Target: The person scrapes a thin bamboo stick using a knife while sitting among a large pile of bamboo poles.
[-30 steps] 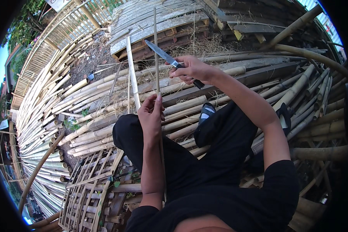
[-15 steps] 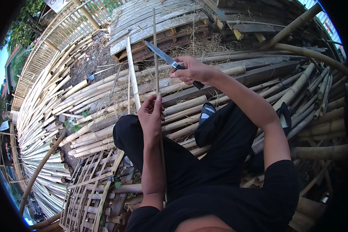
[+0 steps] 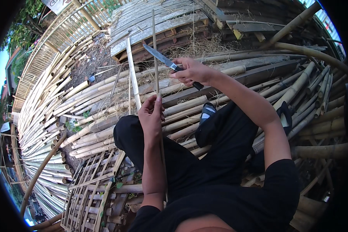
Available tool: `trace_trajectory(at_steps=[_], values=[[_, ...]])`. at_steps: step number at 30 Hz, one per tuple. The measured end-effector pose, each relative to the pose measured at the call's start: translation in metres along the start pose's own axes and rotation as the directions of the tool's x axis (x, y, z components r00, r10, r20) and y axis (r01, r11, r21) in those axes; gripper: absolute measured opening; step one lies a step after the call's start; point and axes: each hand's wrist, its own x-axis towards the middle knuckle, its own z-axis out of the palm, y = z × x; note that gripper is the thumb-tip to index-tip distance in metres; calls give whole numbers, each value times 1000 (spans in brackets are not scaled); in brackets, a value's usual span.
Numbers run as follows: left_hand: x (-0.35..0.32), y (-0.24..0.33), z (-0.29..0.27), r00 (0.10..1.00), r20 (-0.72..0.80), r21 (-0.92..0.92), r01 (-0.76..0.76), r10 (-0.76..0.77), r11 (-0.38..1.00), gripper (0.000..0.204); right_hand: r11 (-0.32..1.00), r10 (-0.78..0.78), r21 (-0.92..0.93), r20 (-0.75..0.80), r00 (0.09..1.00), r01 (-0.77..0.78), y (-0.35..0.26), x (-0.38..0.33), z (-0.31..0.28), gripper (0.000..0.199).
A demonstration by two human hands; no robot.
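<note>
At 9 o'clock, smooth round bamboo poles (image 3: 42,112) fan out in the open air; a slatted bamboo fence (image 3: 50,50) rises at 10, and a crisscross lattice (image 3: 89,195) lies between 7 and 8. Just left of centre, the left hand (image 3: 151,112) has its grip pinching a thin, straight strip (image 3: 157,79) running toward 12, where a rough grey wooden pallet (image 3: 135,21) sits. At 1, the right hand's (image 3: 191,72) grip wraps a black-handled knife (image 3: 164,60), its metal blade aimed at 10 across the strip.

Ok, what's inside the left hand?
The left hand holds a thin stick, its gripped stretch covered by the hand. A pale strip disappears at the hand; its lower end is hidden, so whether it's held can't be told.
</note>
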Motion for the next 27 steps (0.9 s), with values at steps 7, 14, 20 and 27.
trace_trajectory(at_steps=[7, 14, 20, 27], values=[[0, -1, 0, 1000, -9, -9, 9, -9, 1000, 30, 1000, -29, 0, -10, 1000, 29, 4, 1, -2, 39], [1, -3, -2, 1000, -2, 4, 5, -5, 1000, 32, 992, -70, -113, -80, 994, 61, 1, 0, 5, 48], [1, -3, -2, 1000, -15, -9, -2, 1, 1000, 29, 991, -73, -115, -55, 996, 66, -3, -1, 6, 49], [-1, 0, -2, 1000, -10, -5, 2, -2, 1000, 28, 997, -77, -37, -99, 992, 74, -2, 0, 2, 45]])
